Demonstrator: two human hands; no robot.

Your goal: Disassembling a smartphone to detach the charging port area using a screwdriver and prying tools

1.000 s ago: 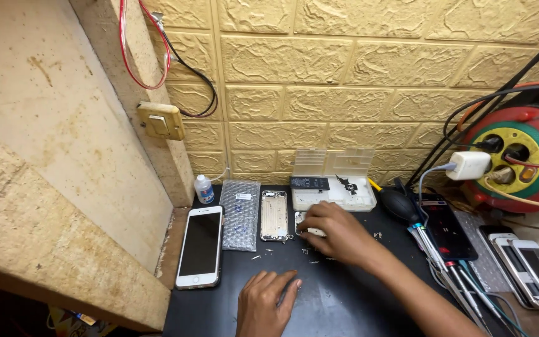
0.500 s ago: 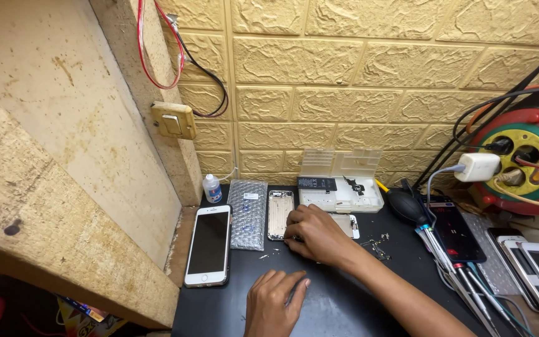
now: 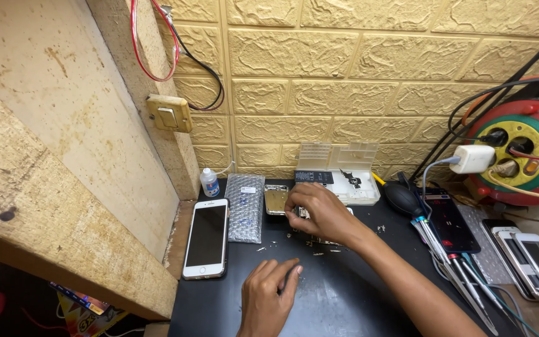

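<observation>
My right hand [image 3: 318,212] reaches across the black mat [image 3: 344,293] and rests on an opened phone body [image 3: 276,200], fingers curled over small parts beside it; what the fingertips pinch is hidden. My left hand [image 3: 269,296] lies flat on the mat near the front edge, fingers loosely bent, holding nothing. A white phone [image 3: 206,237] with a dark screen lies at the left. A bubble-wrap pouch [image 3: 246,206] sits between that phone and the opened body.
A clear parts box [image 3: 338,175] with its lid up stands against the brick wall. A small bottle [image 3: 209,182], a black blower [image 3: 402,198], several screwdrivers [image 3: 450,274], more phones [image 3: 531,256] and a red cable reel [image 3: 519,150] are around.
My right hand has slid left from beside the parts box onto the opened phone body. My left hand stays on the mat. The camera has shifted a little.
</observation>
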